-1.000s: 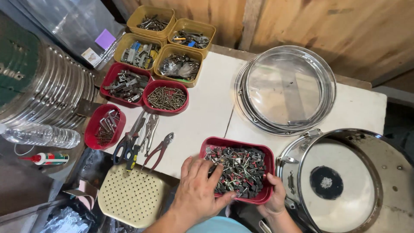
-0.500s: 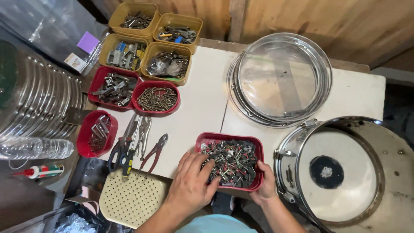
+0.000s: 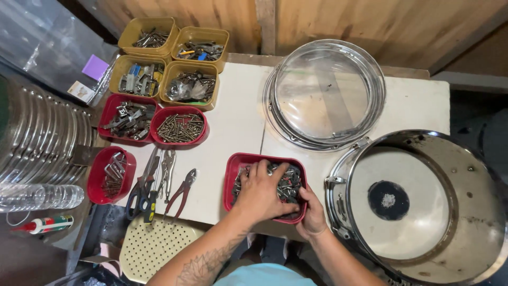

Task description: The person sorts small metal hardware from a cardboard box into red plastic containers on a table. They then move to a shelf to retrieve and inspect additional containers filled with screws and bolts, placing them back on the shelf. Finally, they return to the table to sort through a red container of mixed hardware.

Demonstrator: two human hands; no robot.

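The shallow red plastic tray of small metal screws and dark fittings (image 3: 236, 164) sits at the near edge of the white tabletop (image 3: 238, 122), just left of the chrome drum shell (image 3: 423, 206). The left hand (image 3: 262, 193) lies spread inside it, fingers apart and dug into the loose hardware, clamped on nothing that shows. The right hand (image 3: 312, 217) cups the tray's near right corner, fingers curled against the wall. The load looks heavy for so thin a tray, so the walls would likely flex; it is best held by two opposite rims and kept level. The pieces are small, hard and prone to spill. Red-handled pliers (image 3: 180, 191) lie to the left.
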